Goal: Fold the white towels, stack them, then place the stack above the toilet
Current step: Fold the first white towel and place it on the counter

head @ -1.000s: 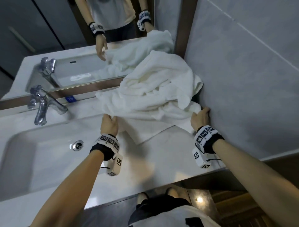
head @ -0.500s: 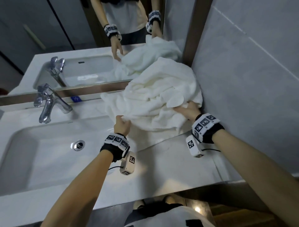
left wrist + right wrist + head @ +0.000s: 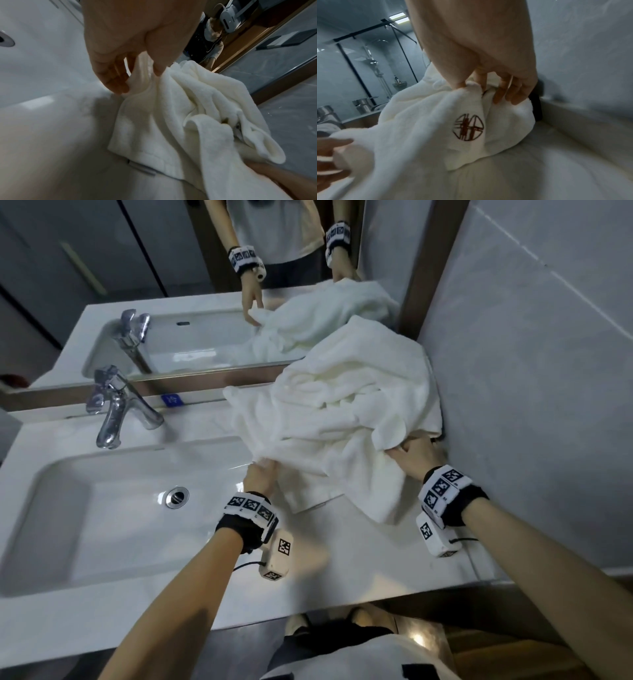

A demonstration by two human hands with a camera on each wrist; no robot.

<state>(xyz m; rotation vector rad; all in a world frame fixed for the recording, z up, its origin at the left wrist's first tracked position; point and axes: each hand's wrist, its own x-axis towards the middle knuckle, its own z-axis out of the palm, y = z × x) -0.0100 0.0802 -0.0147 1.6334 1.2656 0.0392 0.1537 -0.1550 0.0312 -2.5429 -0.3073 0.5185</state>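
A crumpled heap of white towels (image 3: 346, 405) lies in the back right corner of the vanity counter (image 3: 342, 570), against the mirror and the tiled wall. My left hand (image 3: 262, 474) pinches a towel edge (image 3: 142, 75) at the heap's near left side, beside the basin. My right hand (image 3: 414, 453) pinches another fold (image 3: 471, 88) at the near right, close to the wall. That towel (image 3: 423, 121) carries a dark red round emblem (image 3: 468, 127). A flat towel corner (image 3: 318, 494) lies on the counter under the heap.
A white basin (image 3: 113, 508) with a chrome drain (image 3: 177, 496) fills the counter's left half. A chrome tap (image 3: 116, 409) stands behind it. The mirror (image 3: 205, 285) runs along the back, the grey tiled wall (image 3: 531, 371) along the right. The counter's front edge is near my body.
Both hands have risen off the counter and taken hold of towel folds. The right hand moved left from the wall into the heap. The near part of the heap is lifted.
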